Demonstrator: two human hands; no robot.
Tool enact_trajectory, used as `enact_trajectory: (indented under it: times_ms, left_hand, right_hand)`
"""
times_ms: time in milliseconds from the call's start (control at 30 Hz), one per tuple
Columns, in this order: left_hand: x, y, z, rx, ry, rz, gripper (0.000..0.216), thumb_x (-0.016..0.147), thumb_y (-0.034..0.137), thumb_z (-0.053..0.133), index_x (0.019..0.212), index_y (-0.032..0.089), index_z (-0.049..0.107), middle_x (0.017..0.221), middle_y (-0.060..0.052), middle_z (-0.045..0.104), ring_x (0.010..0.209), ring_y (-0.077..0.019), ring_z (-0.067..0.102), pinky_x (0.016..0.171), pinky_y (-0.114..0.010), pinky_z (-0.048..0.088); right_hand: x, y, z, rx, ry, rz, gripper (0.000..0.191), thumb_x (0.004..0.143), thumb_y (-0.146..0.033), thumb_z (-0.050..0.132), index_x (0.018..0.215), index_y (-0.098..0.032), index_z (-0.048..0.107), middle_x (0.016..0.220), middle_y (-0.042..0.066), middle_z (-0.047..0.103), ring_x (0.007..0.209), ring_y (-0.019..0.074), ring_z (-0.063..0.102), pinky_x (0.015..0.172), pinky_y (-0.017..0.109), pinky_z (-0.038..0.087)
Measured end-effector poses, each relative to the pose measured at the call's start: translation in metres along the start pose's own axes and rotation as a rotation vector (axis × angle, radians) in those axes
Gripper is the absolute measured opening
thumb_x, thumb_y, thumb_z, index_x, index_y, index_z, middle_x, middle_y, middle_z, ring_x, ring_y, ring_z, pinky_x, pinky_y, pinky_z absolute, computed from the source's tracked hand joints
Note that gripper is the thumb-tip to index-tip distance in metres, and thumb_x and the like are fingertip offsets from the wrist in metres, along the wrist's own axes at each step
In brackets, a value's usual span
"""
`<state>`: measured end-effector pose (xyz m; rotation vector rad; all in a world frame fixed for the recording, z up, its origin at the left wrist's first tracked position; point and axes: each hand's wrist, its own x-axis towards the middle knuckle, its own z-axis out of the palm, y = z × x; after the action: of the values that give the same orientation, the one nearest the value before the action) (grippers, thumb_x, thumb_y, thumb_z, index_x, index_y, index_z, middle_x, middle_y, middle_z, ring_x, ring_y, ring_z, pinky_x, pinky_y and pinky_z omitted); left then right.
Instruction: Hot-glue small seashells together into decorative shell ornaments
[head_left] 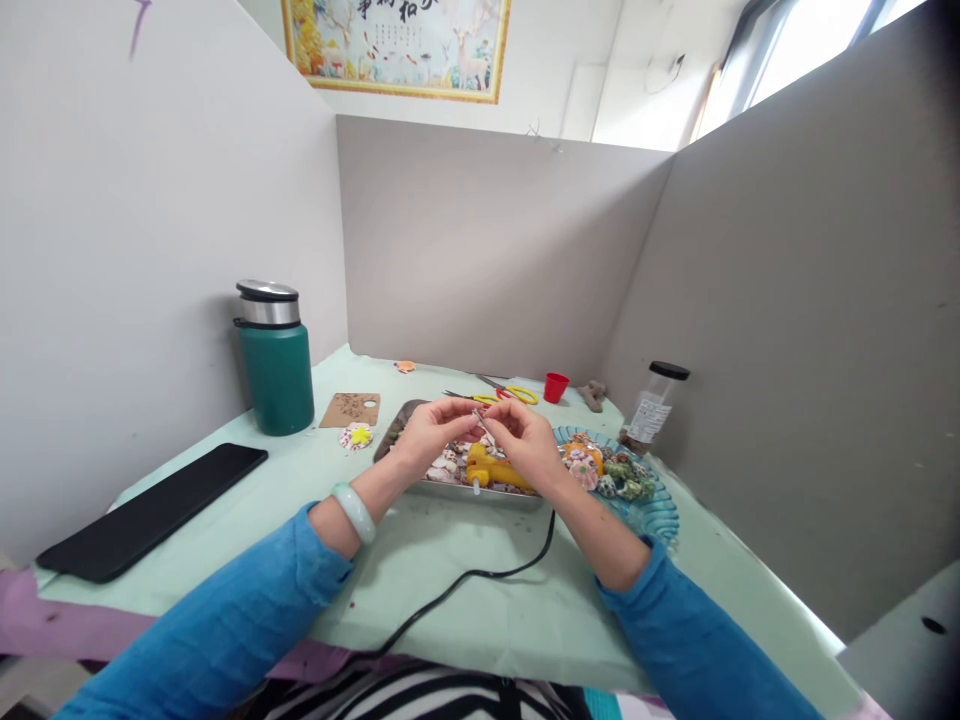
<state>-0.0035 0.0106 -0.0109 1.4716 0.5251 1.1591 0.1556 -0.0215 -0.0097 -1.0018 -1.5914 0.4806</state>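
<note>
Pale green counter, partitioned. Left hand and right hand, nearly closed, jointly pinch a tiny piece, identity unclear, above metal tray, likely to catch drops; yellow glue gun rests there, handy.

Two hands, one yellow glue gun, one metal tray, one blue plate. One green bottle, one red cup, one black-lidded jar. The shells are too jumbled to count.

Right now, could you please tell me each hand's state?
Left hand: closed, apparently pinching a tiny piece, unidentifiable here.
Right hand: closed, apparently on the same piece.
</note>
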Motion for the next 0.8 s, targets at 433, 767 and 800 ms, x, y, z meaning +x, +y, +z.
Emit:
enact_trajectory:
  times_ms: [433,767,800]
  left_hand:
    - [-0.003,0.0055,0.0024,0.023,0.046,-0.03,0.039,0.068,0.034,0.073,0.1,0.013,0.071,0.089,-0.009,0.071,0.073,-0.0172,0.064,0.075,-0.033,0.052]
    - [-0.0025,0.0034,-0.0021,0.038,-0.076,-0.045,0.042,0.073,0.036,0.068,0.108,0.011,0.067,0.075,-0.009,0.069,0.067,-0.0169,0.063,0.066,-0.031,0.053]
    - [-0.0026,0.0035,-0.0021,0.035,-0.09,-0.052,0.042,0.074,0.036,0.067,0.108,0.011,0.067,0.074,-0.008,0.068,0.066,-0.0169,0.063,0.066,-0.031,0.053]
  right_hand:
    - [0.001,-0.0027,-0.0035,-0.099,0.008,-0.159,0.013,0.079,-0.029,0.059,0.072,-0.02,0.065,0.07,0.002,0.06,0.063,0.0137,0.051,0.058,0.027,0.04]
    - [0.0067,0.0033,-0.0082,0.088,-0.064,0.006,0.021,0.068,-0.034,0.07,0.079,-0.019,0.06,0.076,0.001,0.062,0.066,0.0139,0.054,0.059,0.027,0.044]
    - [0.0068,0.0028,-0.0091,0.078,-0.067,-0.006,0.024,0.068,-0.034,0.071,0.084,-0.02,0.06,0.079,0.001,0.061,0.065,0.0134,0.053,0.058,0.026,0.043]
